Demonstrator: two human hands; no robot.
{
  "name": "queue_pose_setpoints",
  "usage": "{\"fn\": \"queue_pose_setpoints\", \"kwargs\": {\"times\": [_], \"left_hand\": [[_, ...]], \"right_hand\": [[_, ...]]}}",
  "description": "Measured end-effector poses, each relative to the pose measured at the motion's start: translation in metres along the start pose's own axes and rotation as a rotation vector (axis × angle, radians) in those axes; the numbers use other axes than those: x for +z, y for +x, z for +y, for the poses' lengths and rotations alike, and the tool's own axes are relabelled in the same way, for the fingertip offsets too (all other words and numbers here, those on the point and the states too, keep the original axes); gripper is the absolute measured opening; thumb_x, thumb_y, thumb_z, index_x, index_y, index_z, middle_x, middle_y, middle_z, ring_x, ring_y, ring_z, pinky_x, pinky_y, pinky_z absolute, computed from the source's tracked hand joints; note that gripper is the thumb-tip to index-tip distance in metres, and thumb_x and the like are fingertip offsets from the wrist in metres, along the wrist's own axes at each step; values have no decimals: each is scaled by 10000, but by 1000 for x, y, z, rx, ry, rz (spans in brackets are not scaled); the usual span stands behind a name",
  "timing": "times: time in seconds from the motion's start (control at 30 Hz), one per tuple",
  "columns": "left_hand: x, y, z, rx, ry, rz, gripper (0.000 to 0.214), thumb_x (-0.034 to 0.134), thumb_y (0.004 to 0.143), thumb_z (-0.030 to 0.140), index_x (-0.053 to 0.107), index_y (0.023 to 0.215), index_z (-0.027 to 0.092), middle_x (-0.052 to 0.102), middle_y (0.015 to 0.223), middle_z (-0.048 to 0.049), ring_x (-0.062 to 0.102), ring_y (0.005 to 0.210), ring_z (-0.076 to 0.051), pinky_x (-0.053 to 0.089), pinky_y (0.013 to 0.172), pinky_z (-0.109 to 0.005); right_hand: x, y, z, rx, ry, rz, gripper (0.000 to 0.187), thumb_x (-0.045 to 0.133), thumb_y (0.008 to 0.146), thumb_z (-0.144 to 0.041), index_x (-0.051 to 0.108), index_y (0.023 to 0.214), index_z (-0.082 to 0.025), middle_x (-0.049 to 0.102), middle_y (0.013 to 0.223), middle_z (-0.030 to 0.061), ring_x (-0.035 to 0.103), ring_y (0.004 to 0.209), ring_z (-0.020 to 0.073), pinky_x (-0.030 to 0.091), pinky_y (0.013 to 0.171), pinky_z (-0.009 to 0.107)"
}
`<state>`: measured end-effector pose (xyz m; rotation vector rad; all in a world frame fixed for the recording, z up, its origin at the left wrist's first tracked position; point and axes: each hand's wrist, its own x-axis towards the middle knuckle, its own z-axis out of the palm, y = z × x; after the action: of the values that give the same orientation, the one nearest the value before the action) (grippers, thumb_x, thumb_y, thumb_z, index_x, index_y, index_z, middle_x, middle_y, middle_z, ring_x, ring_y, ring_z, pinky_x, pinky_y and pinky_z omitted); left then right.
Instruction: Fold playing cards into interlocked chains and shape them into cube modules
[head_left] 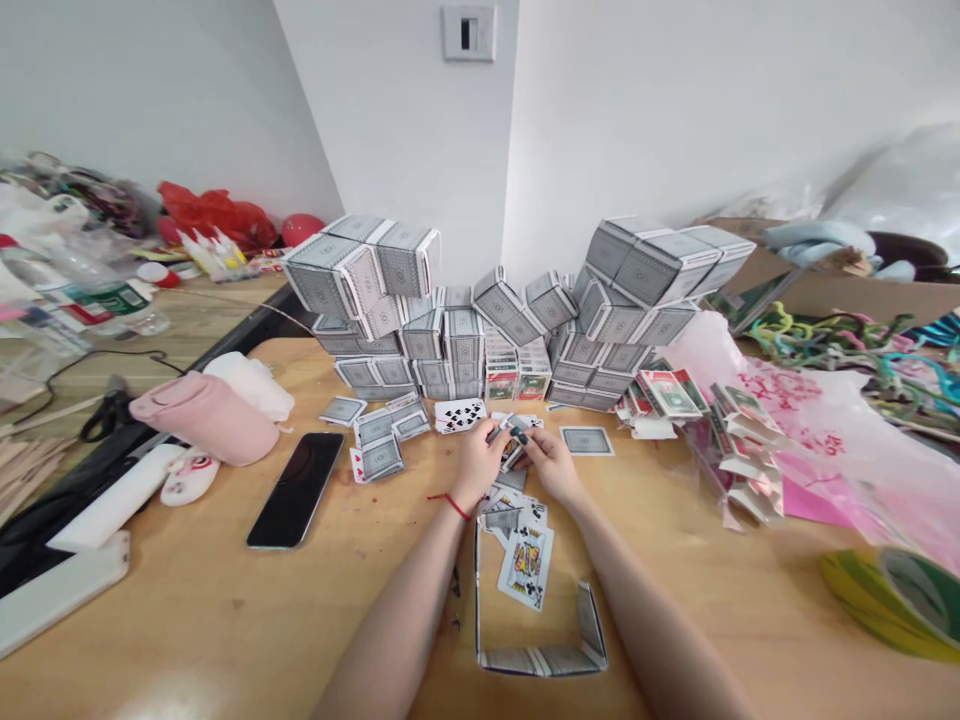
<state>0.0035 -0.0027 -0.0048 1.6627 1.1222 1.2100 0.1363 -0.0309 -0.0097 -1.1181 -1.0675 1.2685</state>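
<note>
Forearms [637, 590] stretched ahead of you, you reach in from the bottom edge of the view, your arms slanting inward until your hands nearly meet just above the middle of the table [375, 610]. Your left hand [477, 464] comes in from its side with bent fingers, pinching a small folded card piece [513, 458]; a red cord [448, 502] circles that wrist. Your right hand [553, 464] mirrors it, wrist low and fingers curled toward the left, its dark-nailed tips pinching the same piece from the other side. The fingers hide part of the piece, so you cannot tell its full shape.

Below your hands, loose cards overlap, with a face-up king card [527, 568] nearest you. Between your forearms stands an open-sided frame [544, 660] of folded cards, set on edge. A black-pip card [459, 415] lies face up just beyond your left hand, and a face-down card [587, 440] lies just beside your right. Past them rises a wall of card-covered blocks [465, 350], higher at both ends. A phone [296, 490] lies left of your left hand.
</note>
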Motion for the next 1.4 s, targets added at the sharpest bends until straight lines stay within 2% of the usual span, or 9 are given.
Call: {"fn": "queue_pose_setpoints", "kwargs": {"times": [0.27, 0.43, 0.6, 0.8, 1.0, 1.13, 1.23, 1.33, 1.4], "left_hand": [[-2, 0, 3, 33, -13, -21, 117, 516, 786, 239, 606, 821, 173, 610, 840, -36, 553, 819, -158, 407, 752, -264], [0, -1, 3, 45, 68, 14, 109, 519, 785, 247, 589, 774, 164, 602, 788, -33, 550, 778, -159, 408, 721, -267], [2, -5, 3, 68, 169, 44, 117, 499, 787, 238, 553, 717, 161, 579, 746, -27, 535, 755, -154, 391, 698, -260], [6, -7, 2, -26, 184, 104, 97, 499, 755, 198, 533, 669, 165, 568, 695, -13, 518, 712, -148, 361, 650, -250], [7, -8, 3, -95, 138, 168, 191, 513, 751, 239, 484, 578, 164, 514, 590, 17, 475, 626, -127, 321, 598, -237], [6, -5, 6, -133, 14, 130, 165, 530, 744, 255, 530, 611, 157, 550, 618, 10, 502, 644, -127, 353, 616, -233], [6, -1, 8, -125, -135, 93, 114, 566, 730, 252, 589, 788, 156, 620, 795, -26, 557, 774, -143, 401, 706, -243], [7, 2, 7, -157, -245, 99, 288, 638, 670, 222, 568, 943, 159, 625, 938, -55, 574, 871, -157, 421, 767, -258], [7, 3, 5, -183, -249, 105, 310, 656, 645, 203, 570, 939, 151, 630, 935, -63, 582, 866, -164, 428, 766, -266]], "right_hand": [[-4, 2, 0, 30, -45, -17, 264, 676, 649, -420, 691, 767, -184, 678, 724, 35, 601, 543, 168, 512, 569, 339], [-1, 3, 8, 0, -18, 37, 216, 679, 649, -392, 580, 721, -213, 615, 575, -19, 564, 490, 148, 499, 522, 310], [-1, 3, 13, 5, -104, 63, 232, 661, 646, -378, 507, 668, -206, 580, 546, -17, 551, 466, 145, 481, 495, 288], [1, 4, 18, -87, -272, 91, 131, 575, 691, -312, 497, 658, -212, 561, 557, -15, 544, 499, 151, 445, 496, 272], [4, 1, 17, -137, -338, 93, 106, 555, 696, -273, 496, 634, -212, 552, 544, -15, 529, 522, 155, 425, 522, 268], [7, 0, 16, -80, -202, 132, 148, 591, 693, -328, 507, 671, -207, 550, 534, -30, 513, 456, 133, 416, 465, 255], [7, 3, 15, -50, -38, 203, 206, 635, 669, -360, 503, 700, -206, 550, 528, -44, 513, 419, 120, 426, 440, 250], [3, 6, 13, -46, 113, 262, 266, 680, 636, -388, 502, 704, -202, 581, 567, -34, 543, 442, 122, 466, 475, 269], [0, 8, 13, -37, 184, 265, 281, 696, 623, -393, 510, 703, -198, 596, 595, -25, 556, 462, 126, 482, 495, 283]]}}
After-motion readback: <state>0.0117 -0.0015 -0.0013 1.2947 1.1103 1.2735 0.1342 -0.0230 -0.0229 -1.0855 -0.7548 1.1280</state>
